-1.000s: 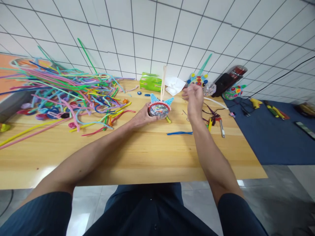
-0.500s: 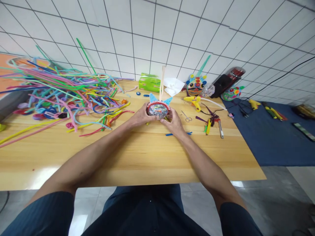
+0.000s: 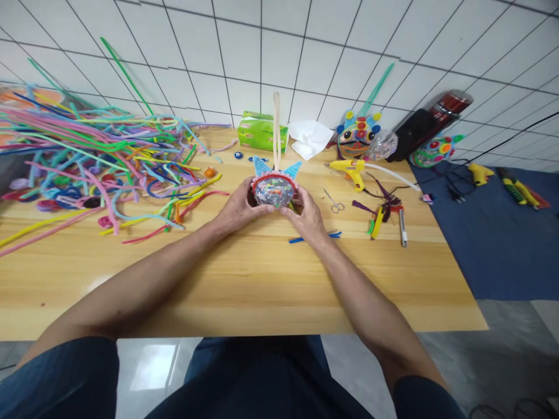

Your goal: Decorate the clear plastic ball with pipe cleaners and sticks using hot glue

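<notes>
A round craft piece with a clear, glittery front, a fuzzy red and pink rim and two blue pointed ears is held above the middle of the table. A pale stick or strap rises behind it. My left hand wraps round its left side, thumb along the lower edge. From the right, my right hand grips the other side, its thumb close to the left one. The fingers behind the piece are partly hidden. Blue strips lie by my right wrist.
Many pipe cleaners cover the table's left. A green tissue pack and white tissue lie behind. To the right are a yellow glue gun, scissors, a marker, a decorated face craft and a dark red bottle.
The camera view has shifted slightly, so the table items appear spread outward. Both hands keep hold of the craft piece, which sits slightly further left in the picture.
</notes>
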A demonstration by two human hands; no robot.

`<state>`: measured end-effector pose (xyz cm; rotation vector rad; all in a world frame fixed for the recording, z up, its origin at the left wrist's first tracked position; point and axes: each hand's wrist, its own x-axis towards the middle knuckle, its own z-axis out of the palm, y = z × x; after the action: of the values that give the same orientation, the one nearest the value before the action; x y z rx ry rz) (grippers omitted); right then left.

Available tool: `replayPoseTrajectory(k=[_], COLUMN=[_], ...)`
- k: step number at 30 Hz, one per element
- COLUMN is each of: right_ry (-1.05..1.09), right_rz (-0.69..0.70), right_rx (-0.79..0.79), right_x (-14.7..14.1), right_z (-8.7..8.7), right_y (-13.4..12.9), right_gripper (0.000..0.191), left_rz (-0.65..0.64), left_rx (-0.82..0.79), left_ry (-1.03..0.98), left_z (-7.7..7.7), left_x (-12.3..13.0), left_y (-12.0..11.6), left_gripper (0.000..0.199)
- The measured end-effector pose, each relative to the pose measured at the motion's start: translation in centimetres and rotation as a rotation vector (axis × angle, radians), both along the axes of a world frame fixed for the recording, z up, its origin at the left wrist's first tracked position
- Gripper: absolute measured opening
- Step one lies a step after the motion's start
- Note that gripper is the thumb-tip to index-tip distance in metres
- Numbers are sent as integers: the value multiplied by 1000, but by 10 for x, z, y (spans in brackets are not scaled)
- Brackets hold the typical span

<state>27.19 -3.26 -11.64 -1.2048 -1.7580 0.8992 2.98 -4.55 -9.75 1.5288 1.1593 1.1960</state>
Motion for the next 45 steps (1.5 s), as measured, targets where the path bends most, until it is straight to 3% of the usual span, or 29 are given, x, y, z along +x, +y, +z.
replayPoseTrajectory(k=[11, 18, 22, 29, 32, 35, 39, 42, 45], right_ry=[74, 105, -31, 417, 167, -410, -910, -1088, -1236], right_rz=[7, -204, -237, -137, -157, -246, -166, -105, -136], right_rx=[-31, -64, -43, -343, -241, -16, -136, -209, -205], right_x=[6, 34, 47, 32, 51, 80, 86, 69, 56], right_z=[-4, 6, 18, 44, 65, 85, 95, 94, 95], right_y=[0, 10, 11, -7, -9, -7, -12, -17, -21], right_gripper=[81, 48, 27, 33, 30, 14, 18, 24, 27], left_rz=[-31, -25, -30, -18, -12, -16, -16, -10, -2], left_rx=[30, 35, 33, 67, 72, 88, 88, 88, 99], left_ry=[-28, -5, 0, 54, 79, 83, 98, 102, 111], left_z=[-9, -9, -8, -6, -1, 4, 6, 5, 4], left_x=[2, 1, 0, 0, 1, 1, 1, 1, 1], left_y=[2, 4, 5, 6, 4, 3, 2, 2, 3], left_gripper=[99, 100, 100, 98, 98, 98, 98, 98, 97])
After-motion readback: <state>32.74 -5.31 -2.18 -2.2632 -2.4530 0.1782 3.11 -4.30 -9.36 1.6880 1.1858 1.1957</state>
